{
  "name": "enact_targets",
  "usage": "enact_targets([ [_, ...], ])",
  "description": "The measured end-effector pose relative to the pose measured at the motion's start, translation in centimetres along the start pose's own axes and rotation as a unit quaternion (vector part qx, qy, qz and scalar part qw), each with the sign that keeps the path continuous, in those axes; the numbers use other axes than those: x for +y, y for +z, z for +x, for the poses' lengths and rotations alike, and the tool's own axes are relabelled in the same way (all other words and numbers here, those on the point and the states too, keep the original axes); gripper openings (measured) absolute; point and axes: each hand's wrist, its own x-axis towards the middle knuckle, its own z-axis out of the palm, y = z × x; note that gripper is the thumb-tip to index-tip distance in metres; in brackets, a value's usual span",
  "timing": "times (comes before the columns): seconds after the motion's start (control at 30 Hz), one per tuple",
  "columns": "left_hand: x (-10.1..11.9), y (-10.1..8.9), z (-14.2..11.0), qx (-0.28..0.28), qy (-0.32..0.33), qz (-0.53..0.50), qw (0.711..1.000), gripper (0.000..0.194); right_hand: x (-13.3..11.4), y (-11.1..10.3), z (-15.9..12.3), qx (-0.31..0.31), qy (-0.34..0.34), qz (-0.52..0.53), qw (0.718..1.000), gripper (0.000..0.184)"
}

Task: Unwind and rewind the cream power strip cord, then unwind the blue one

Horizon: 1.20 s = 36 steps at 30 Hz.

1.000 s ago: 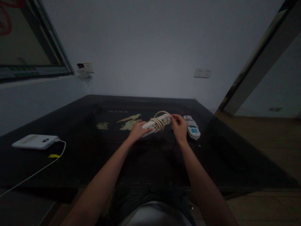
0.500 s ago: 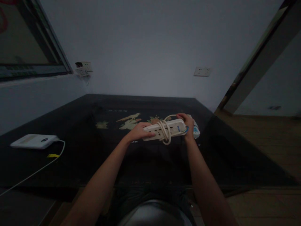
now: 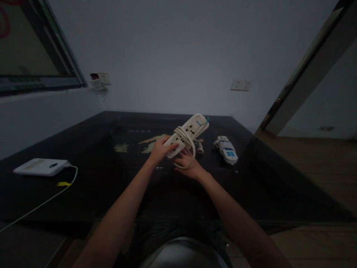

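A cream power strip (image 3: 187, 133) with its cord looped round its middle is tilted up, far end raised to the right. My left hand (image 3: 160, 149) is closed on its near end. Just below it, my right hand (image 3: 187, 163) has fingers in the hanging cord loop (image 3: 186, 152). Both are held above a dark table (image 3: 97, 178).
A second white power strip with a blue label (image 3: 227, 149) lies on the table to the right. A white flat device (image 3: 41, 166) with a white cable (image 3: 44, 201) lies at the left. Wall sockets (image 3: 240, 85) are on the far wall. A wooden floor shows at right.
The strip went from lying level between both hands to tilted up. My right hand left its far end and came under the middle to the cord loop.
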Motion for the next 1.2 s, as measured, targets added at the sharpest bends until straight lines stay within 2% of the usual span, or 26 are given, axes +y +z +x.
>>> enact_targets([
  [0.07, -0.3, -0.1, 0.3, 0.048, -0.015, -0.006, 0.999, 0.040, -0.9, 0.1, 0.0, -0.034, -0.021, 0.095, 0.995, 0.019],
  [0.13, -0.7, -0.3, 0.5, 0.095, -0.026, -0.011, 0.995, 0.039, -1.6, -0.2, 0.1, -0.053, -0.006, 0.216, 0.975, 0.014],
  [0.27, -1.8, -0.9, 0.9, 0.175, -0.055, -0.045, 0.982, 0.040, -1.5, -1.8, 0.3, -0.046, 0.060, 0.439, 0.895, 0.022],
  [0.37, -2.7, -1.5, 1.3, 0.213, -0.062, -0.031, 0.975, 0.042, -0.4, -3.4, 0.0, 0.029, 0.125, 0.536, 0.834, 0.023],
  [0.47, -3.2, -2.0, 1.5, 0.221, -0.048, 0.054, 0.973, 0.040, 1.4, -4.9, -0.7, 0.146, 0.210, 0.529, 0.809, 0.034],
  [0.57, -3.2, -2.3, 1.4, 0.167, -0.043, 0.138, 0.975, 0.035, 3.3, -6.0, -1.4, 0.285, 0.288, 0.418, 0.813, 0.035],
  [0.67, -2.9, -2.1, 1.2, 0.059, -0.036, 0.168, 0.983, 0.030, 5.0, -6.7, -2.0, 0.420, 0.316, 0.263, 0.809, 0.030],
  [0.77, -2.2, -1.7, 0.8, -0.059, -0.020, 0.178, 0.982, 0.027, 6.2, -7.1, -2.6, 0.470, 0.318, 0.182, 0.803, 0.029],
  [0.87, -1.2, -1.3, 0.2, -0.179, -0.019, 0.159, 0.971, 0.026, 7.1, -7.4, -3.4, 0.468, 0.327, 0.126, 0.811, 0.030],
  [0.93, -0.5, -1.1, -0.2, -0.238, -0.030, 0.138, 0.961, 0.025, 7.2, -7.5, -3.6, 0.450, 0.327, 0.059, 0.829, 0.029],
  [1.07, 0.9, -0.7, -0.8, -0.305, -0.037, 0.084, 0.948, 0.019, 6.3, -6.8, -3.2, 0.332, 0.327, -0.095, 0.880, 0.037],
  [1.2, 2.1, -0.5, -1.3, -0.348, -0.060, 0.010, 0.936, 0.018, 4.3, -4.6, -1.8, 0.234, 0.293, -0.184, 0.909, 0.044],
])
